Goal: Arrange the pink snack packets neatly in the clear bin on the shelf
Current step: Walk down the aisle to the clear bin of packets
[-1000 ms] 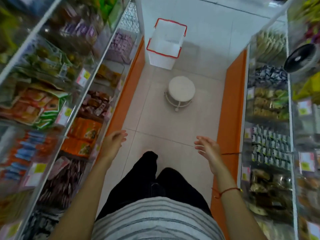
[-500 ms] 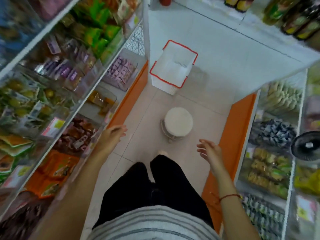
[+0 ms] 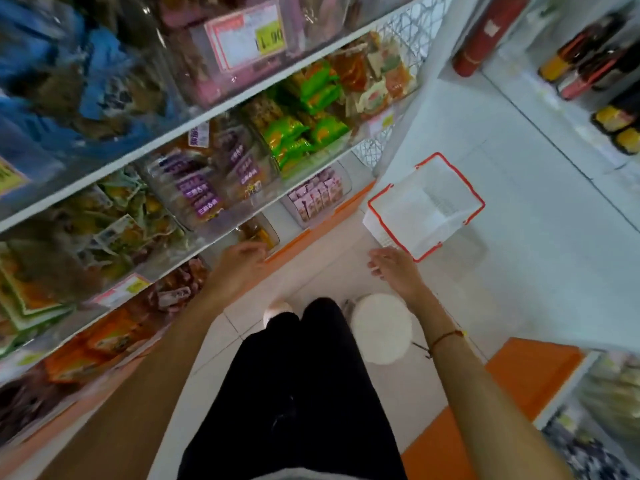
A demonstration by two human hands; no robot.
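Note:
Several pink snack packets stand in rows inside a clear bin on the lowest shelf at the left, near the aisle's far end. My left hand hangs empty with relaxed fingers, below and left of that bin, close to the shelf edge. My right hand is also empty with loose fingers, over the floor just beside the basket's near corner. Both hands are well short of the pink packets.
A white shopping basket with red rim stands on the floor ahead. A round white stool is by my right leg. Stocked shelves line the left; another shelf unit with an orange base is on the right.
My view has swung left and forward along the aisle. The stool and basket are nearer, and the pink packets' bin is closer. Both hands stay empty.

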